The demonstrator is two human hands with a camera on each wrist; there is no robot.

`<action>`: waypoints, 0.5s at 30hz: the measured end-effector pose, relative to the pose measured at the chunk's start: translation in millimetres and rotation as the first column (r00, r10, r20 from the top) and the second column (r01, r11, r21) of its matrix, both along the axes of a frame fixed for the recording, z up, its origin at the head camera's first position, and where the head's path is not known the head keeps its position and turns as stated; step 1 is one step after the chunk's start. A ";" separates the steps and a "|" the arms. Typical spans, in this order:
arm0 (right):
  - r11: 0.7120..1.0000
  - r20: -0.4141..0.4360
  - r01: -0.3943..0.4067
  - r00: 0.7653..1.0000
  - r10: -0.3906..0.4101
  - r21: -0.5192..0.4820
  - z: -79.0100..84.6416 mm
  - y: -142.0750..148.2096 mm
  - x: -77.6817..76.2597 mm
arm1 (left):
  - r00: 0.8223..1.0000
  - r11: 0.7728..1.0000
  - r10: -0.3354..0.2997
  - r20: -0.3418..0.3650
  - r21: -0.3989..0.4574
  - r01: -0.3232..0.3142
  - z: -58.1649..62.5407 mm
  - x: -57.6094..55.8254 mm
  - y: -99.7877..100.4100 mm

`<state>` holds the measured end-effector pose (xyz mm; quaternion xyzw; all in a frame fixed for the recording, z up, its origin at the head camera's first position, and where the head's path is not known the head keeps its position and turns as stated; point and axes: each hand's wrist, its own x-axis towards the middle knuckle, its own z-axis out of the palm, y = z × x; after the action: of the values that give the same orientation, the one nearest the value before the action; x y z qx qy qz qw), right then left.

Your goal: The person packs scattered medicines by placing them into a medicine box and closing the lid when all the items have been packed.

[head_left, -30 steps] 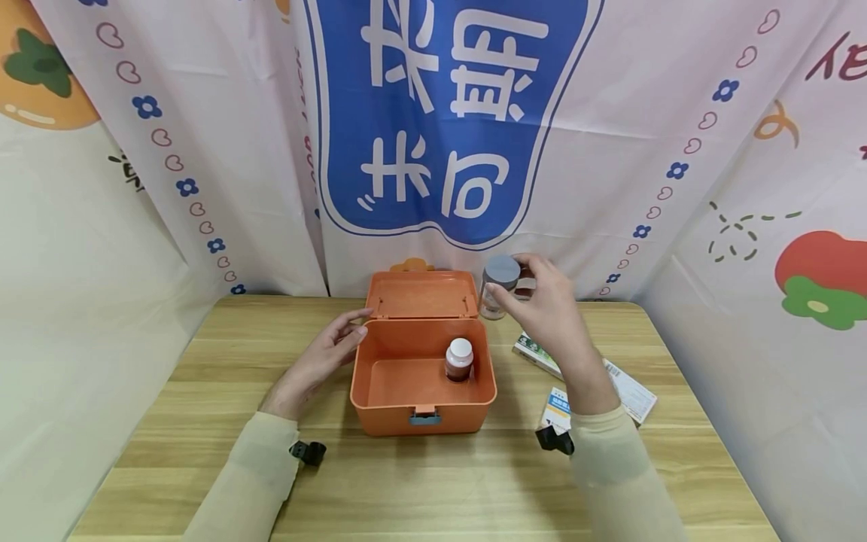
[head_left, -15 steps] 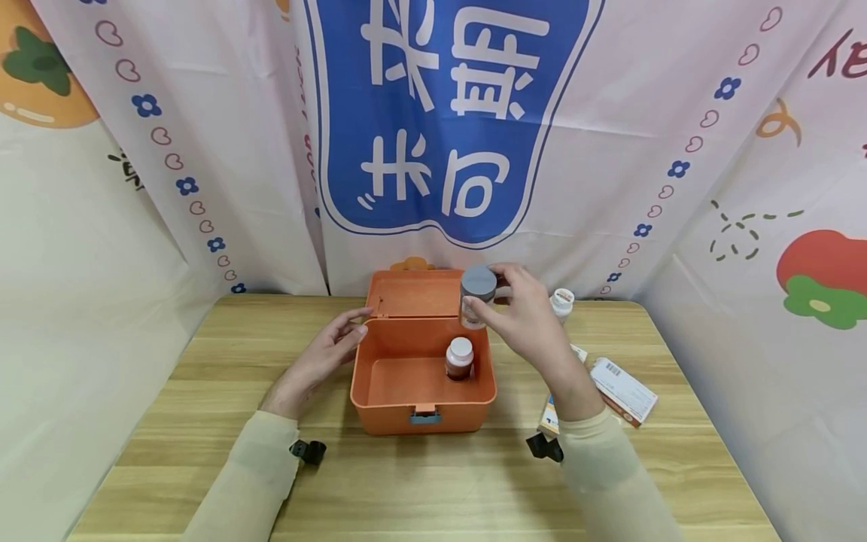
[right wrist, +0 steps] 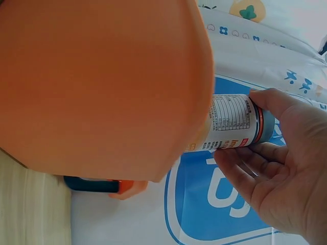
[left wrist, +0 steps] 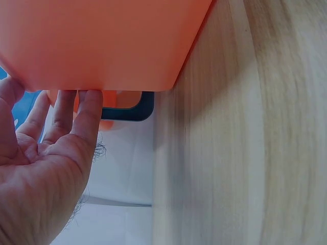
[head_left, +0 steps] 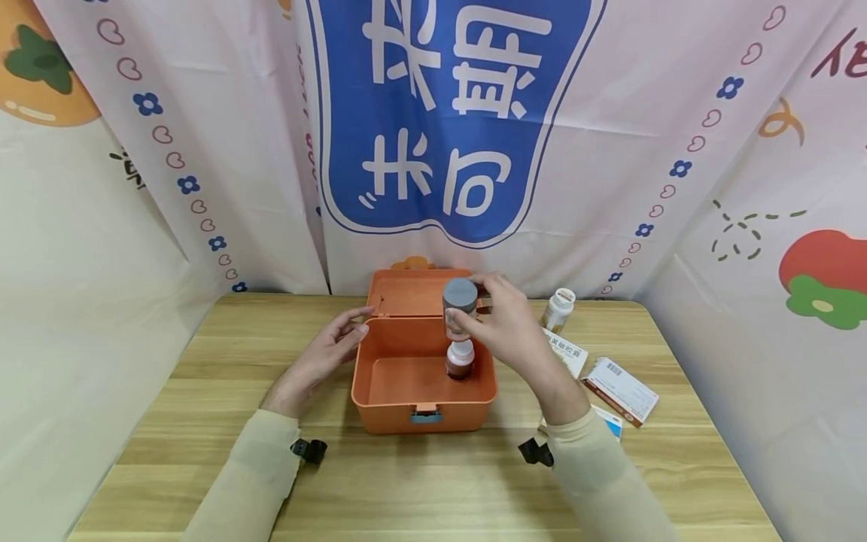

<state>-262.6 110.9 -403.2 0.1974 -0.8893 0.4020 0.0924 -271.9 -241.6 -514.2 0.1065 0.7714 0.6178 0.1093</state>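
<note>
Left sleeve (head_left: pixel 237 474): comes in from the lower left, pale, with a black device (head_left: pixel 308 451) at the cuff.
Left grip (head_left: pixel 321 361): rests at the back left corner of the box, fingers loosely extended and touching the edge; curls round nothing.
Orange box (head_left: pixel 379 418): stands on the wooden surface (head_left: pixel 420 497), mouth up, between both grips; bears a blue-grey latch (head_left: pixel 426 417) in front and, in the left wrist view, a dark handle (left wrist: pixel 134 114).
Lid (head_left: pixel 406 292): lies tipped back from the rear edge, inner face showing.
Brown bottle (head_left: pixel 460 363): stands upright inside, near the right wall, under a white cap.
Grey-capped jar (head_left: pixel 460 302): hangs upright over the back right part of the box, just above the brown bottle; partly hidden behind the wall in the right wrist view; cannot tell whether touching the bottle.
Right grip (head_left: pixel 511 324): holds the jar near its cap, thumb on one side, fingers on the other, spread only as wide as the jar.
White bottle (head_left: pixel 559 309): stands on the surface, behind the cartons.
Printed carton (head_left: pixel 569 351): lies beside the right forearm, partly covered by it.
Blue-and-white carton (head_left: pixel 612 421): peeks out past the right sleeve (head_left: pixel 603 474), mostly hidden.
Barcoded carton (head_left: pixel 620 390): lies flat, farthest right, with a brownish-orange side.
</note>
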 end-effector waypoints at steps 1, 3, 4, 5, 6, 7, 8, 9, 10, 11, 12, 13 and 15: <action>1.000 -0.001 -0.003 1.000 0.003 0.007 -0.9 -1.3 -0.1 | 1.000 1.000 0.000 0.000 0.000 0.000 0.0 0.0 0.0; 1.000 0.001 -0.005 1.000 0.005 0.023 -2.1 -3.5 -0.3 | 1.000 1.000 0.000 -0.002 0.001 0.000 -0.1 0.0 0.0; 0.999 0.004 -0.005 1.000 0.005 0.032 -3.2 -4.7 -0.5 | 1.000 1.000 -0.001 -0.002 0.004 0.001 -0.2 0.0 -0.1; 0.999 0.008 -0.003 1.000 0.003 0.042 -3.9 -5.9 -0.6 | 1.000 1.000 -0.003 -0.002 0.006 0.003 -0.3 0.0 -0.3; 0.999 0.011 -0.001 1.000 0.000 0.054 -4.6 -7.0 -0.5 | 1.000 1.000 -0.004 -0.002 0.008 0.004 -0.4 -0.1 -0.4; 0.998 0.014 0.001 1.000 -0.002 0.063 -5.4 -8.2 -0.4 | 1.000 1.000 -0.005 -0.002 0.009 0.005 -0.6 -0.1 -0.5; 0.997 0.019 0.003 1.000 -0.005 0.071 -6.2 -9.1 -0.2 | 1.000 1.000 -0.006 -0.002 0.010 0.006 -0.6 -0.2 -0.6; 0.997 0.023 0.004 1.000 -0.005 0.077 -6.9 -10.3 0.1 | 1.000 1.000 -0.006 -0.001 0.011 0.006 -0.8 -0.4 -0.6; 0.996 0.023 0.004 1.000 -0.006 0.084 -7.8 -11.4 0.5 | 1.000 1.000 -0.007 0.000 0.012 0.007 -0.8 -0.4 -0.7; 0.996 0.023 0.003 1.000 -0.005 0.088 -8.5 -12.4 0.9 | 1.000 1.000 -0.006 0.000 0.012 0.006 -0.9 -0.5 -0.7; 0.996 0.022 0.002 1.000 -0.004 0.092 -9.0 -13.5 1.3 | 1.000 1.000 -0.005 0.000 0.012 0.005 -0.9 -0.5 -0.6; 0.996 0.024 -0.001 1.000 -0.001 0.091 -9.6 -14.6 1.6 | 1.000 1.000 -0.004 0.000 0.011 0.004 -0.8 -0.5 -0.6; 0.996 0.029 -0.010 1.000 0.007 0.086 -11.1 -16.8 2.0 | 1.000 1.000 -0.002 0.000 0.010 0.002 -0.9 -0.7 -0.5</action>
<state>-260.7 94.1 -414.3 0.1992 -0.9062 0.3664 0.0693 -272.6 -242.1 -515.2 0.1079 0.7683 0.6215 0.1092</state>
